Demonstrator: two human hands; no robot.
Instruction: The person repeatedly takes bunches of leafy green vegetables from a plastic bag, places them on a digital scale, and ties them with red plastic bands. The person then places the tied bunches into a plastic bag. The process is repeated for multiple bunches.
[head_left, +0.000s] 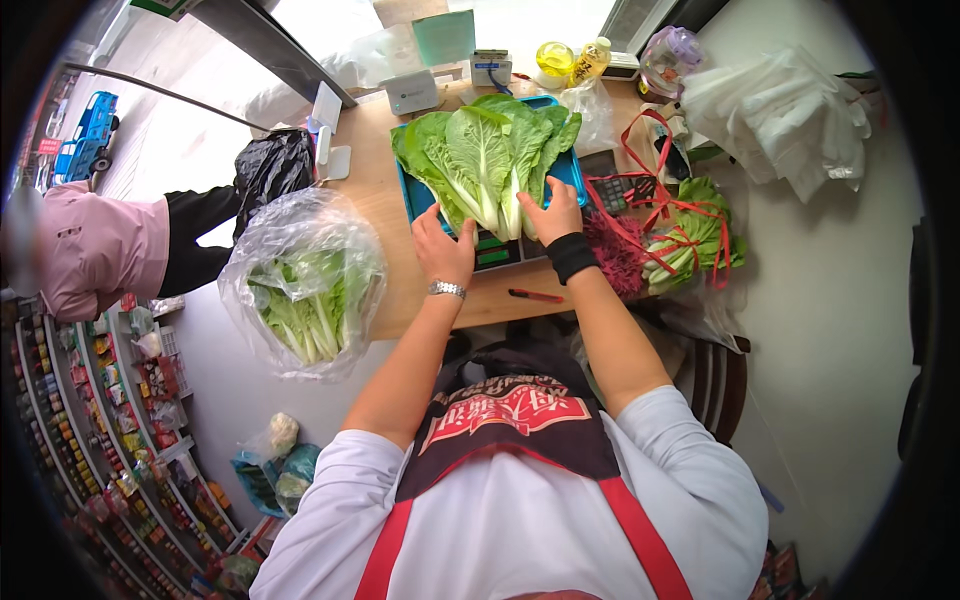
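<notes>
Leafy cabbage with pale stems (484, 154) lies spread over a blue plastic tray (409, 187), leaf tips pointing away from me. Beneath the tray, part of a weighing scale with a green display (493, 256) shows. My left hand (442, 244), with a metal-band watch at the wrist, holds the cabbage's lower left edge between thumb and fingers. On the other side, my right hand (553, 214), with a black wristband, grips the lower right stems. Its fingers reach beside the tray's rim. The undersides of the stems are hidden.
A clear bag of greens (304, 300) sits at the table's left edge. Red ribbon (660, 195) ties greens (694, 232) at right, beside a calculator (606, 191). A red cutter knife (535, 296) lies in front. Another person (105, 247) stands left, near a black bag (277, 169).
</notes>
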